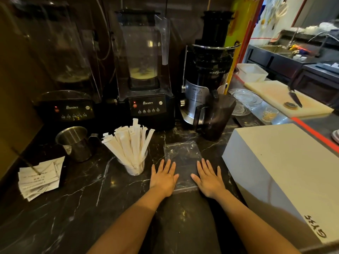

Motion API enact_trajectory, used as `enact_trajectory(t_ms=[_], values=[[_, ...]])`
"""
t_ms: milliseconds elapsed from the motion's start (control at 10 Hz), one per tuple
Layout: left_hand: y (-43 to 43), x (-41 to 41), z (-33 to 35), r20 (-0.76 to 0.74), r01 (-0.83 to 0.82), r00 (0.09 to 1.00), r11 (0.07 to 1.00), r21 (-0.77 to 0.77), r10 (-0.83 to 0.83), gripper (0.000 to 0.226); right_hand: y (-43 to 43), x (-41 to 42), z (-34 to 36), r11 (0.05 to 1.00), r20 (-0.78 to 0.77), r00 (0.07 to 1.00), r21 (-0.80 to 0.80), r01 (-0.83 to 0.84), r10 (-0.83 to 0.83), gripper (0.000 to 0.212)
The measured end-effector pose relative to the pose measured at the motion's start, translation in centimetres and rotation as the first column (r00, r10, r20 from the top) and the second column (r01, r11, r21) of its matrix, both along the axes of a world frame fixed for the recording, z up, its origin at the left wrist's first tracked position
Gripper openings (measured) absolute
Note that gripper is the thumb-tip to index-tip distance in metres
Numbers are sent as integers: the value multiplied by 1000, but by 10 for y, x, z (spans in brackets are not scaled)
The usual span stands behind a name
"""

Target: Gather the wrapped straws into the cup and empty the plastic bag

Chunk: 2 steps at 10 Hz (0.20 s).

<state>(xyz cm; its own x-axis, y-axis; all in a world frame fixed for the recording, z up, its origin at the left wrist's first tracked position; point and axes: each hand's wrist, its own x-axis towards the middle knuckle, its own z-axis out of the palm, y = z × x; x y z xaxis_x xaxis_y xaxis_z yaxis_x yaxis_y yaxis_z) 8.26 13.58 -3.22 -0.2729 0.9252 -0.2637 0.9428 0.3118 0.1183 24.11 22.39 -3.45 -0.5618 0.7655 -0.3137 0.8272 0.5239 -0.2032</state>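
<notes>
A clear plastic cup (135,168) stands on the dark marble counter, filled with several paper-wrapped straws (131,142) that fan upward. To its right a clear plastic bag (180,153) lies flat on the counter, with nothing visible inside it. My left hand (163,178) lies palm down, fingers spread, on the bag's near left edge. My right hand (209,179) lies palm down, fingers spread, on its near right edge. Neither hand grips anything.
A steel pitcher (76,142) and a stack of paper receipts (41,177) sit at the left. Two blenders (146,103) and a juicer (205,79) with its dark jug (215,116) line the back. A big white box (286,171) stands close on the right.
</notes>
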Motion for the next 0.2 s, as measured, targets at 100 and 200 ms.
enact_trajectory(t_ms=[100, 200], values=[[0, -2, 5, 0, -9, 1000, 1000, 27, 9, 55, 2, -1, 7, 999, -23, 1000, -42, 20, -21, 65], [-1, -1, 14, 24, -9, 1000, 991, 130, 6, 57, 1, 0, 16, 999, -116, 992, -27, 40, -43, 65]])
